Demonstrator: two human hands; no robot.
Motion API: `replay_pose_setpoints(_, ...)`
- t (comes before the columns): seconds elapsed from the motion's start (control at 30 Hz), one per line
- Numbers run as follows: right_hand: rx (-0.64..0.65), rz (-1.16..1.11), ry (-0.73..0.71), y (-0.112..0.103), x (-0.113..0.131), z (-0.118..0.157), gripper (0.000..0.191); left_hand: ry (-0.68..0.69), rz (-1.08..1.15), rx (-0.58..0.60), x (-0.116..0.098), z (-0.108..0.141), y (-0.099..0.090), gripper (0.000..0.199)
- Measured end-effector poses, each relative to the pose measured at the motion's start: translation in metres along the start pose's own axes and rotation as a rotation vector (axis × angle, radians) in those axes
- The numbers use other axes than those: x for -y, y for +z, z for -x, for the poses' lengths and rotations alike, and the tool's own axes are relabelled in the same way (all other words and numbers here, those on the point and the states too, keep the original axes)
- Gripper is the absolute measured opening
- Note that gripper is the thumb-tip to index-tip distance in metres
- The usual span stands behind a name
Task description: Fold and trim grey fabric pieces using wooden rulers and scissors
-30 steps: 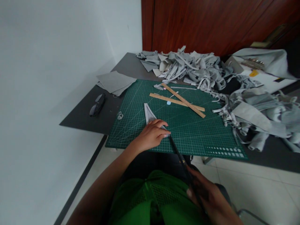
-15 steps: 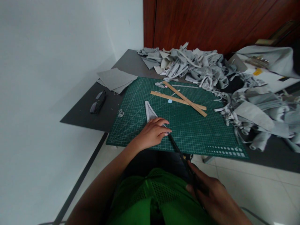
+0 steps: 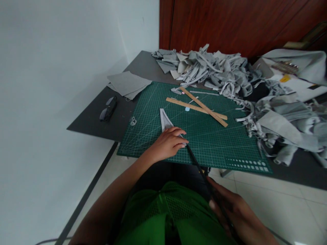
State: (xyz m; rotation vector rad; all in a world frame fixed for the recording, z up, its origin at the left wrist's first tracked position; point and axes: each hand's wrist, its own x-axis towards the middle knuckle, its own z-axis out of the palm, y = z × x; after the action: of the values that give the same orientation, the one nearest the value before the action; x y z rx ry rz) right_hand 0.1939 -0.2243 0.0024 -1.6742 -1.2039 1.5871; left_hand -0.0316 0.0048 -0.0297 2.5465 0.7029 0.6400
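Note:
On the green cutting mat, near its front edge, a narrow pointed piece of grey fabric lies under my left hand. The palm is down, with the fingers spread over the cloth. My right hand, in front of the table edge, is closed round a long thin black tool. Its tip reaches the fabric beside my left fingertips. The handle end is dark and partly hidden, so I cannot make out its exact kind.
Two crossed wooden rulers lie mid-mat. Behind and to the right are heaps of grey fabric scraps. Flat grey sheets and dark glasses rest at left. A white wall borders the left side.
The black tool's two parts, slightly apart near my right hand before, now look closer together. My right hand has shifted slightly down and right. The whole view has moved slightly.

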Motion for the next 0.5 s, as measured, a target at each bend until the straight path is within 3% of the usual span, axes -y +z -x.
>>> replay_pose_setpoints(0.17,0.072,-0.095,0.113,0.001,0.004,0.002,0.092,0.031,0.043,-0.04,0.002,0.0,0.002,0.02)
replay_pose_setpoints(0.3,0.071,-0.115,0.096,-0.002,0.0,0.003,0.085,0.041,0.026,-0.042,0.002,0.001,0.003,0.009)
replay_pose_setpoints(0.5,0.061,-0.204,0.077,-0.004,-0.012,0.002,0.088,0.014,0.001,-0.013,-0.002,0.001,0.001,0.015)
